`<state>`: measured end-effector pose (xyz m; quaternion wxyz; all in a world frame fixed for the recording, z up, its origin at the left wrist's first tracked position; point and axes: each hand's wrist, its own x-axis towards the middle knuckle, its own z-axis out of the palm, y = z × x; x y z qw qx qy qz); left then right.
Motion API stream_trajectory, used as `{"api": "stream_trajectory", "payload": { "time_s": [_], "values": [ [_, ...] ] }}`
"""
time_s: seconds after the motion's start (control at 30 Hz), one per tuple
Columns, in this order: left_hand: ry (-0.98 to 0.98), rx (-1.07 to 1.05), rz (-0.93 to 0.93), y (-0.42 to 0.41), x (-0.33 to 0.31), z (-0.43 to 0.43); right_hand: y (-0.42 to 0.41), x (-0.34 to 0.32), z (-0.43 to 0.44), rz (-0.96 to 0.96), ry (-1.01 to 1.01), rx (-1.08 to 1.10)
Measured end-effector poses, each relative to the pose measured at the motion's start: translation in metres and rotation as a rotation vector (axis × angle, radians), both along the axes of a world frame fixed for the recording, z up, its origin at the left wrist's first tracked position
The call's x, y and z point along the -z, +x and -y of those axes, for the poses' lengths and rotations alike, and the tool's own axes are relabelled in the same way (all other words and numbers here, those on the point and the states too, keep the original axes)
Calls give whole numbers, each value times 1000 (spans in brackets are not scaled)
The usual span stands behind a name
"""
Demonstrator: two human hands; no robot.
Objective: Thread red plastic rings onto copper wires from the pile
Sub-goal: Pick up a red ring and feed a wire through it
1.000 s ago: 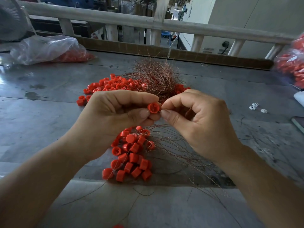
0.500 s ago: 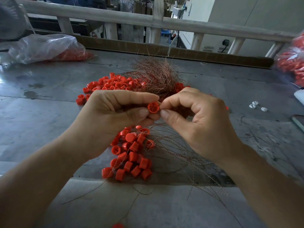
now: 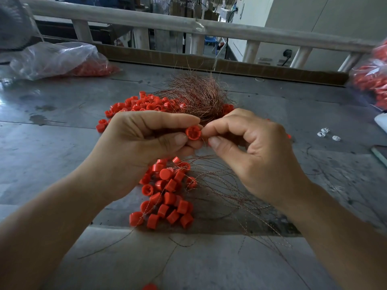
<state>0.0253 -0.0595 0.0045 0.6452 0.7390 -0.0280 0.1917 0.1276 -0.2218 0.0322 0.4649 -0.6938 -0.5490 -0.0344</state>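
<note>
Head view, the only one supplied. The left hand [image 3: 134, 151] holds one red ring [image 3: 193, 132] pinched between thumb and forefinger, its open, slotted face turned toward the camera; the other fingers are curled beneath it. The right hand [image 3: 257, 155] has thumb and forefinger drawn nearly together just beside the ring, the remaining fingers folded. What they hold cannot be told; a wire end there would be too fine to make out. Judged step: feeding a strand into the held ring. The next move calls for a steady ring and a straight, fine push through its opening. The loose pile of rings [image 3: 142, 103] lies beyond the hands, touching the copper wire bundle [image 3: 201, 97]. The cluster of rings [image 3: 167, 197] nearer the person lies among loose strands, some apparently threaded. Bare table [image 3: 62, 143] lies open on both sides of the hands. The near table edge runs just below the cluster, with strands trailing across it, so a careless pull could drag rings off. A plastic bag [image 3: 56, 59] at far left, a second bag [image 3: 372, 78] at far right and small white pieces [image 3: 323, 132] lie well apart from the work.
</note>
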Motion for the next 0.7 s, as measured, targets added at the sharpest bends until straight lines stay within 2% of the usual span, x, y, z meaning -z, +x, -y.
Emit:
{"api": "stream_trajectory", "payload": {
  "time_s": [0.1,0.3,0.53,0.7],
  "values": [
    [19,-13,11,0,1,-1,0,-1,0,12,16,-1],
    [-22,5,2,1,1,0,0,-1,1,-214,58,-25],
    [-46,19,-3,1,2,2,-2,-2,2,-251,50,-25],
    [-50,58,-4,1,1,4,0,-6,2,-389,25,-82]
  ]
}}
